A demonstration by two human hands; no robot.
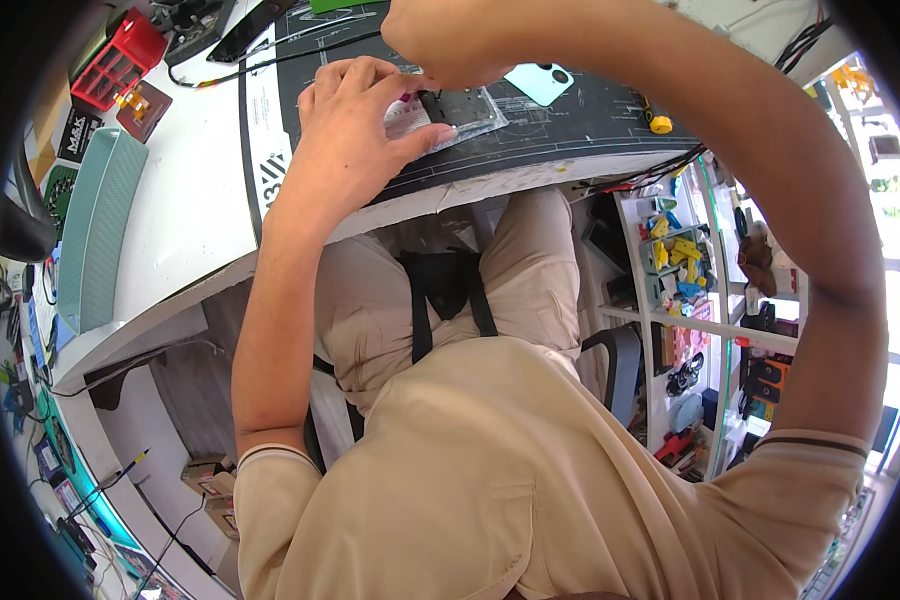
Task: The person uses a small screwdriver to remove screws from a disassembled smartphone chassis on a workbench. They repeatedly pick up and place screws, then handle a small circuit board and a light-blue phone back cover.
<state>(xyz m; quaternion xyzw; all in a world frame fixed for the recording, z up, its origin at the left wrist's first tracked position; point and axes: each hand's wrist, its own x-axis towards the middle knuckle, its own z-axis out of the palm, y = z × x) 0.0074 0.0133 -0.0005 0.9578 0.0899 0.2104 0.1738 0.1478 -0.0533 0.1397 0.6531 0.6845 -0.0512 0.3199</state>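
Beige shirt [490, 480] and trousers [410, 290] fill the lower field, nearest the lens; both forearms rise from them to a white bench [185, 215] carrying a black mat [590, 110].

Work piece: a small opened device [460, 110], grey and flat, lies on the mat's near half, just inside the bench edge. Its back is off and a dark inner frame shows, so disassembly appears already begun; how many parts remain fastened cannot be told at this size. A pale blue cover [538, 82] with two round holes lies just beyond it, apart, likely the removed back.

Left hand [355, 125]: palm down, fingers [345, 78] curled over the device's left end, thumb [425, 137] pressed along its near edge. The grip is a steadying pinch on the device, not a fist.

Right hand [440, 40]: closed loosely above the device's far edge, fingertips turned down and away from the lens. Whether it holds a tool or a small part cannot be told; the fingers look drawn together, not spread.

Surroundings: a teal tray [95, 225] lies at the bench's left, a red bin [120, 60] at the far left corner, a yellow-tipped tool [655, 120] on the mat to the right. White shelves [690, 290] of coloured parts stand at the person's right.
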